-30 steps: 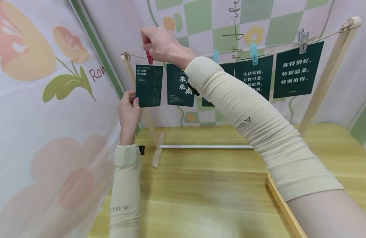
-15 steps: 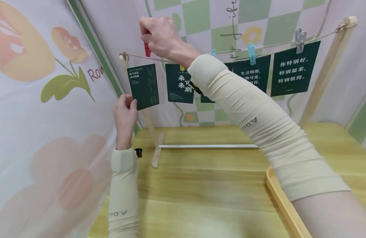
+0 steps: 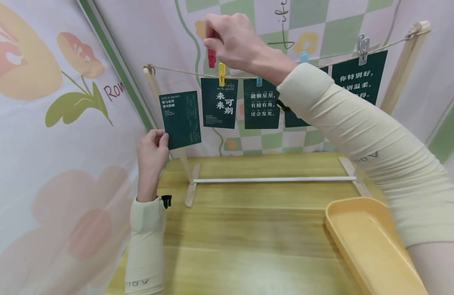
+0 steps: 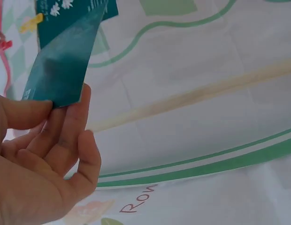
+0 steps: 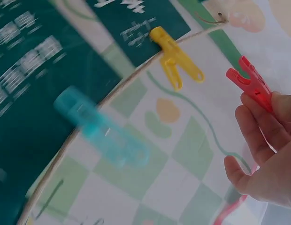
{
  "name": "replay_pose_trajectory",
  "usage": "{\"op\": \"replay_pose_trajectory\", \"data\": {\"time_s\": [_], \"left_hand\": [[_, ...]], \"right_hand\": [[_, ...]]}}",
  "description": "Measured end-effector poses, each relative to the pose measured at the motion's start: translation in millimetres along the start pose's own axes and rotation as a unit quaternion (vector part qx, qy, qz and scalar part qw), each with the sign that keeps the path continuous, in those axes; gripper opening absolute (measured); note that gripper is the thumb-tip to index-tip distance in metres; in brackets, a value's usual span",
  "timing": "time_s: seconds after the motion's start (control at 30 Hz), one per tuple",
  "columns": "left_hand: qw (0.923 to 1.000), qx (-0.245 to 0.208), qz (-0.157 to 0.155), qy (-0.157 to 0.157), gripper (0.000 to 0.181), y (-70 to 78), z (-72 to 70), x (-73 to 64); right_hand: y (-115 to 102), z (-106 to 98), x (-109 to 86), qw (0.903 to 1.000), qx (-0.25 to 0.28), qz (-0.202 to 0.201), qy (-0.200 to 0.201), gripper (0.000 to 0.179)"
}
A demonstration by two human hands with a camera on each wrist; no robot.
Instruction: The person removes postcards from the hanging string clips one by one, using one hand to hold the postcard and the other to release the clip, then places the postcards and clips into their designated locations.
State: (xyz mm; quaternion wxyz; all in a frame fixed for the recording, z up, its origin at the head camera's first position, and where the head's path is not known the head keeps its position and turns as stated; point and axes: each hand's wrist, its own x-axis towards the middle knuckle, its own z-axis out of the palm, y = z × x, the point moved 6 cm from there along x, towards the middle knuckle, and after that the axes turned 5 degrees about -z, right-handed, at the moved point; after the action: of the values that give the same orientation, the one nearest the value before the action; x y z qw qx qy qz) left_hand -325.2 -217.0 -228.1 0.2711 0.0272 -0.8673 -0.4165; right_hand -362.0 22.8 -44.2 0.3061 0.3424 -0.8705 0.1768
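Since the earlier frame, the card (image 3: 180, 121) is sinking below the cord (image 3: 182, 71), the red clip (image 3: 211, 59) shifting rightward above it. Left hand (image 3: 152, 151) is pinching card; right hand (image 3: 234, 41), clip. Hanging is seemingly pending, calling for card meeting cord.

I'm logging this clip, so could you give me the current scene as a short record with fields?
left hand: pinches a tilted green card near its lower left corner
right hand: holds a red clip, apart from the cord
cord: tied between two wooden posts
clips on cord: a yellow clip, two blue clips and a grey clip
hanging cards: four, some partly hidden by the right arm
tray: yellow, on the wooden table
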Motion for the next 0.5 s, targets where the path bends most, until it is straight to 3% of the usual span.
{"op": "replay_pose_trajectory", "data": {"time_s": [0.27,0.5], "left_hand": [[0.9966,-0.039,-0.019,-0.069,0.025,-11.8,12.9,-8.1],[0.9933,-0.044,-0.03,-0.103,0.025,-17.9,19.5,-20.2]], "right_hand": [[13,-17,-39.4,0.9997,0.009,-0.004,-0.023,0.032],[17,-23,-76.9,0.9977,-0.018,-0.047,-0.046,0.029]]}}
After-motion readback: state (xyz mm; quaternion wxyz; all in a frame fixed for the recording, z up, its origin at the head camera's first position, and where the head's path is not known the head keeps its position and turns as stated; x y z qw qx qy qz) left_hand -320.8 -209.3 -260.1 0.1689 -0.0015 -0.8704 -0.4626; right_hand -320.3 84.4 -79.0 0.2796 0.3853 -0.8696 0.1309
